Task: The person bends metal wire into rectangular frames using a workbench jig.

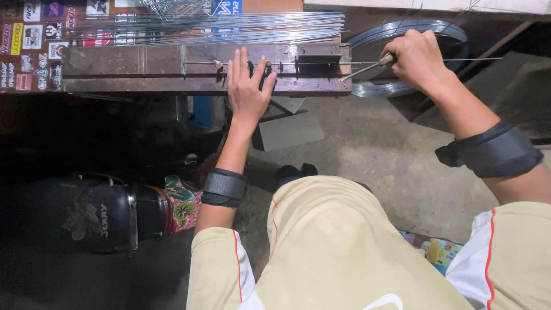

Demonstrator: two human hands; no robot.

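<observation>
Steel wire (470, 58) lies threaded along the rusty metal jig (143, 69), its end sticking out past the right side; the left hand (247, 86) presses flat and open on the jig over the wire, while the right hand (416, 57) is fisted round a wooden-handled lever (367, 67). Judging by this, one length is mid-working. Farther back a bundle of straight rods (229, 26) is stacked and a wire coil (413, 34) remains; no containers visible.

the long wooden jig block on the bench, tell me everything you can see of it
The wooden jig block is a long, dark brown, worn beam lying level across the top of the view. Small metal pins and a dark bracket stand along its middle. A thin straight wire runs along it. The left hand lies flat on it; the right hand grips a wooden-handled lever at its right end.
</observation>
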